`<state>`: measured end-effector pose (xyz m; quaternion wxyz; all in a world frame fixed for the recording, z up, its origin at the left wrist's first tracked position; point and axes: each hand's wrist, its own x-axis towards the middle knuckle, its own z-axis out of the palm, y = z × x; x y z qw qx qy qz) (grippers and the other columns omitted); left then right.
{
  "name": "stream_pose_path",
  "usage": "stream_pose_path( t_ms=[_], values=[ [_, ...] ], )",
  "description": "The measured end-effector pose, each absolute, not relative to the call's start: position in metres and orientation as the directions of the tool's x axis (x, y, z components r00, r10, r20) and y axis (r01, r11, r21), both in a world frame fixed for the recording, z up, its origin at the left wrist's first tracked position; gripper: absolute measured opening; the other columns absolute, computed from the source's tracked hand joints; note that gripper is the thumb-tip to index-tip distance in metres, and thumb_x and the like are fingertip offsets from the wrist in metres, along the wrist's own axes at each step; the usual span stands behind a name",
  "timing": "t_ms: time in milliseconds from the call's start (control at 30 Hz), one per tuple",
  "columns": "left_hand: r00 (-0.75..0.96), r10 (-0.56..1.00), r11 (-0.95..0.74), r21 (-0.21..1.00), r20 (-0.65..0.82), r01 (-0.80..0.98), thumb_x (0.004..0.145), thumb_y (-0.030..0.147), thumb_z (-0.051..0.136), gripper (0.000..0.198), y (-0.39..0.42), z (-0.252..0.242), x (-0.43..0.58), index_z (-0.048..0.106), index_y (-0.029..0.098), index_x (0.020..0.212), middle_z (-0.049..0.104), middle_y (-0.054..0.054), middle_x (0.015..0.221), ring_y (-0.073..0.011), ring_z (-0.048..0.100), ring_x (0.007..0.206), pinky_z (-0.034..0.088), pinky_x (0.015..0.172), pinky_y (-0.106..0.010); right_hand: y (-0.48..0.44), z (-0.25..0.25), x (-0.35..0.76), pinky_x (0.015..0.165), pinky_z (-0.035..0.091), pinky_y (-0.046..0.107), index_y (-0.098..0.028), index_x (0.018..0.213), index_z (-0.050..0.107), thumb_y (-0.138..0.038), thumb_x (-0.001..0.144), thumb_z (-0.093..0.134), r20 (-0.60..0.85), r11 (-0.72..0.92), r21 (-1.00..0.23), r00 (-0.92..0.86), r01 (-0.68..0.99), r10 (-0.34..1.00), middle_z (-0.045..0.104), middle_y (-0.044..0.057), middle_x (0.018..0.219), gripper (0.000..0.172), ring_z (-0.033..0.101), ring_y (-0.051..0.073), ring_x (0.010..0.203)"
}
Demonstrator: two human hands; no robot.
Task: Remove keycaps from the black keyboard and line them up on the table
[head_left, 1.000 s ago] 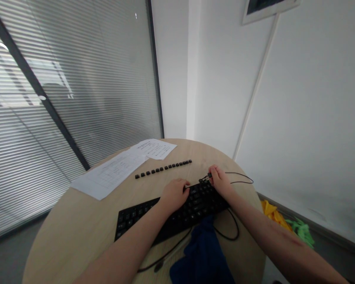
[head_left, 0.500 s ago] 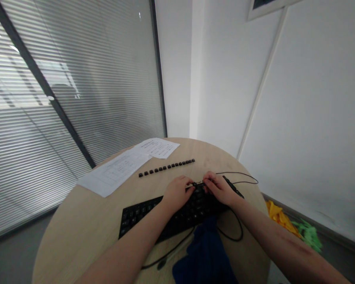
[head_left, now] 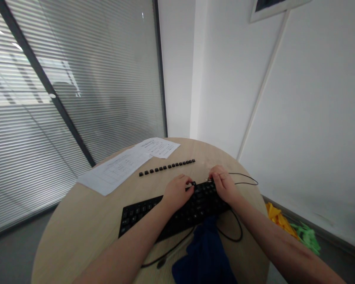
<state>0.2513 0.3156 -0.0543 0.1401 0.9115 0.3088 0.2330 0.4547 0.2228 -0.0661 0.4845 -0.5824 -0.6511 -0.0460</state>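
Across the near middle of the round surface [head_left: 77, 232], your black keyboard [head_left: 192, 211] sits at a slant beneath both hands. Your left hand [head_left: 179, 192] pinches a small black keycap [head_left: 193, 184] between thumb and forefinger at the keyboard's far edge. Your right hand [head_left: 223, 184] is curled around a thin wire tool [head_left: 207, 180], mostly hidden by the fingers, with a thin dark cord [head_left: 250, 177] looping out to its right. Near you, a blue cloth [head_left: 205, 252] touches the keyboard's front edge, beside a black cable [head_left: 177, 249]. Beyond the keyboard runs a slanting row of keycaps [head_left: 169, 166]; printed papers [head_left: 115, 173] lie farther left, near the blinds [head_left: 121, 79].
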Motion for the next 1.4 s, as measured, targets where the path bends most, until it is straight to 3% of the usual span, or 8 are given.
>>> stream_pose_path(
  t_ms=[100, 267, 500, 800, 967, 1167, 1400],
  values=[
    [0.697, 0.624, -0.772, 0.416, 0.354, 0.480, 0.089, 0.025, 0.063, 0.015, 0.316, -0.055, 0.252, 0.071, 0.021, 0.100, 0.070, -0.004, 0.099, -0.0193, 0.065, 0.092, 0.051, 0.082, -0.030, 0.224, -0.065, 0.452, 0.092, 0.045, 0.038, -0.019, 0.089, 0.061, -0.031, 0.104, 0.031, 0.666, 0.322, -0.433, 0.059, 0.842, 0.744, 0.065, 0.010, 0.093, 0.036, 0.059, 0.023, 0.095],
    [0.694, 0.604, -0.790, 0.404, 0.391, 0.461, 0.089, 0.025, 0.063, 0.015, 0.314, -0.054, 0.250, 0.071, 0.020, 0.101, 0.069, -0.004, 0.096, -0.0195, 0.064, 0.090, 0.051, 0.081, -0.030, 0.227, -0.072, 0.447, 0.091, 0.048, 0.034, -0.022, 0.119, 0.065, -0.026, 0.103, 0.037, 0.447, 0.292, -0.403, -0.092, 0.867, 0.890, 0.069, 0.008, 0.114, 0.032, 0.064, 0.021, 0.103],
    [0.707, 0.594, -0.796, 0.406, 0.384, 0.449, 0.089, 0.024, 0.063, 0.014, 0.312, -0.052, 0.250, 0.071, 0.021, 0.100, 0.070, -0.004, 0.097, -0.0198, 0.065, 0.093, 0.050, 0.082, -0.030, 0.228, -0.075, 0.447, 0.080, 0.049, 0.029, -0.025, 0.118, 0.070, -0.033, 0.095, 0.062, 0.420, 0.214, -0.359, -0.047, 0.908, 0.906, 0.070, 0.006, 0.102, 0.025, 0.066, 0.019, 0.090],
    [0.745, 0.576, -0.806, 0.388, 0.337, 0.447, 0.091, 0.029, 0.062, 0.017, 0.312, -0.052, 0.251, 0.071, 0.021, 0.104, 0.071, -0.004, 0.102, -0.0216, 0.065, 0.097, 0.050, 0.087, -0.032, 0.229, -0.077, 0.448, 0.079, 0.048, 0.029, -0.024, 0.110, 0.071, -0.033, 0.095, 0.062, 0.409, 0.211, -0.329, -0.062, 0.920, 0.910, 0.070, 0.005, 0.097, 0.020, 0.065, 0.019, 0.088],
    [0.714, 0.629, -0.766, 0.400, 0.308, 0.502, 0.094, 0.030, 0.056, 0.024, 0.312, -0.055, 0.253, 0.069, 0.019, 0.111, 0.071, -0.007, 0.107, -0.0225, 0.066, 0.099, 0.051, 0.089, -0.034, 0.235, -0.071, 0.471, 0.078, 0.047, 0.029, -0.021, 0.110, 0.071, -0.033, 0.093, 0.063, 0.448, 0.093, -0.328, 0.068, 0.940, 0.892, 0.068, 0.005, 0.092, 0.023, 0.062, 0.019, 0.084],
    [0.745, 0.614, -0.774, 0.384, 0.259, 0.504, 0.091, 0.027, 0.057, 0.024, 0.314, -0.060, 0.256, 0.073, 0.019, 0.107, 0.072, -0.009, 0.108, -0.0258, 0.066, 0.101, 0.052, 0.090, -0.038, 0.282, -0.055, 0.513, 0.076, 0.044, 0.028, -0.020, 0.106, 0.074, -0.035, 0.088, 0.067, 0.246, -0.071, -0.306, 0.151, 0.949, 0.958, 0.070, 0.006, 0.092, 0.025, 0.061, 0.019, 0.085],
    [0.752, 0.608, -0.781, 0.362, 0.256, 0.509, 0.089, 0.028, 0.055, 0.023, 0.314, -0.062, 0.257, 0.074, 0.020, 0.101, 0.072, -0.010, 0.102, -0.0273, 0.066, 0.098, 0.053, 0.088, -0.039, 0.361, -0.067, 0.549, 0.067, 0.041, 0.023, -0.013, 0.096, 0.076, -0.029, 0.086, 0.067, 0.133, -0.120, -0.311, 0.168, 0.943, 0.977, 0.071, 0.005, 0.081, 0.021, 0.059, 0.014, 0.072]
  ],
)
